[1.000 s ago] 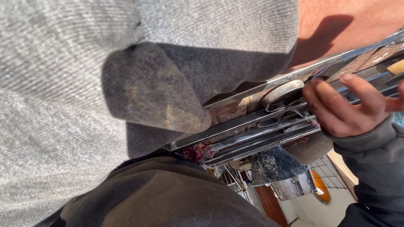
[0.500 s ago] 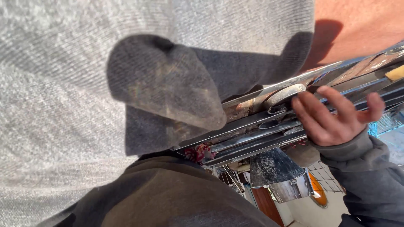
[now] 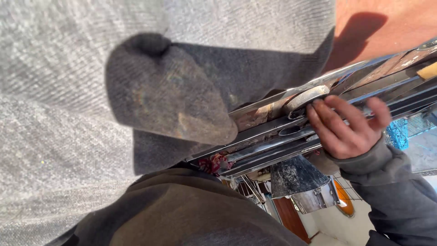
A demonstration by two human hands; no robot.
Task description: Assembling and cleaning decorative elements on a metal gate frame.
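Since the camera looks sideways, a big grey knit cloth point(image 3: 68, 127) fills most of the view, w/ a dark worn patch point(image 3: 168, 95) on it. Shiny metal rails point(image 3: 273, 136) run across at a slant, just under the patch. Right hand point(image 3: 348, 130) lies on the rails, fingers point(image 3: 332, 120) curled over them, half open, prob. to keep them steady; fingertips touch a round metal disc point(image 3: 307, 98). Left hand isn't in view.

A single head-worn camera looks steeply down, very close along the wearer's grey sweater point(image 3: 68, 150). It faces the metal rails point(image 3: 291, 136) and the right hand point(image 3: 348, 130), which fill the right half at near range.
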